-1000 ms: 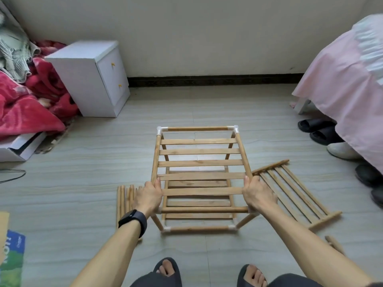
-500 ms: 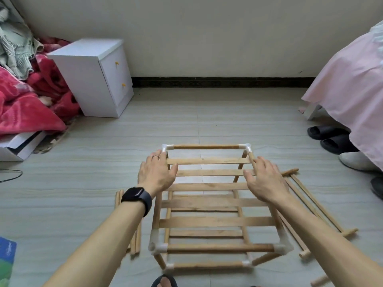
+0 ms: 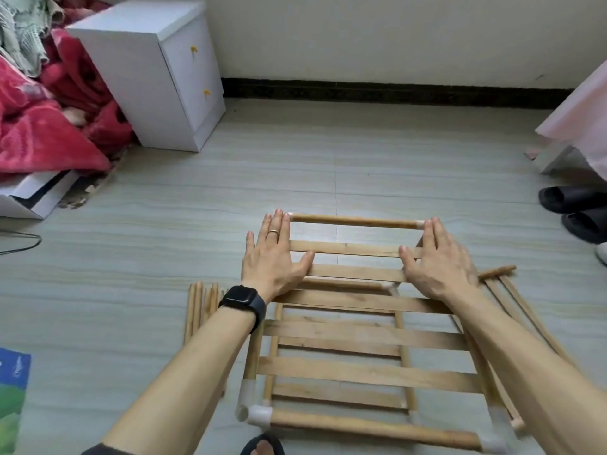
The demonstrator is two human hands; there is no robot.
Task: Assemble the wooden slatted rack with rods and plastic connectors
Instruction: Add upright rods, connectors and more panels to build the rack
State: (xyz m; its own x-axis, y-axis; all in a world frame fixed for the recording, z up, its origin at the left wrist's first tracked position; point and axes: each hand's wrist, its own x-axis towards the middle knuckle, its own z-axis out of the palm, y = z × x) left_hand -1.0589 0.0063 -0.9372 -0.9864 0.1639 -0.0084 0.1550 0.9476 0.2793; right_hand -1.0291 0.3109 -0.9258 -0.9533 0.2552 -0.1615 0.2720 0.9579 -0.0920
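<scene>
Near a bunch of loose rods [image 3: 198,307] on the floor [image 3: 131,274], the far left side of the wooden rack [image 3: 361,333] is being pressed by the flat left hand [image 3: 272,257] with fingers straight, and its far right side by the equally flat right hand [image 3: 437,261], beside a spare slat panel [image 3: 499,271].

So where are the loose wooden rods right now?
In the head view, the loose wooden rods lie on the floor left of the rack, just beside the left wrist's black watch.
</scene>
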